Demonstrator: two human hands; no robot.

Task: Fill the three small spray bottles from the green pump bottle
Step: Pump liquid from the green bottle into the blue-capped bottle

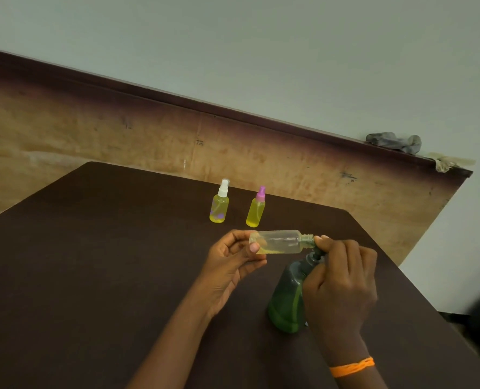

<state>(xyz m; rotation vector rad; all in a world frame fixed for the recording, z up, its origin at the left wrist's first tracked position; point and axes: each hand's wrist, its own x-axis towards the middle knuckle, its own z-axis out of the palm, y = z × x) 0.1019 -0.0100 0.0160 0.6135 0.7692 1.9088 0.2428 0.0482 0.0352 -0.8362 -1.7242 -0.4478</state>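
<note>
- Lying sideways at frame centre, a clear plastic spray bottle (278, 242) with no cap holds a thin pool of yellow liquid along its lower wall; its threaded neck points right.
- The left hand (230, 265) pinches that bottle's base between thumb and curled fingers.
- The right hand (341, 282), with an orange thread band (351, 366) at the wrist, curls over the pump head of the green pump bottle (288, 299), whose nozzle meets the open neck.
- This translucent, rounded green bottle stands on the table (93, 262), a matte dark brown surface, just right of centre.
- Above centre, two small bottles stand upright, full of yellow liquid: one white-capped (219, 204), one pink-capped (256, 209).
- At upper right, a crumpled grey cloth (394, 142) rests on a wooden ledge.
</note>
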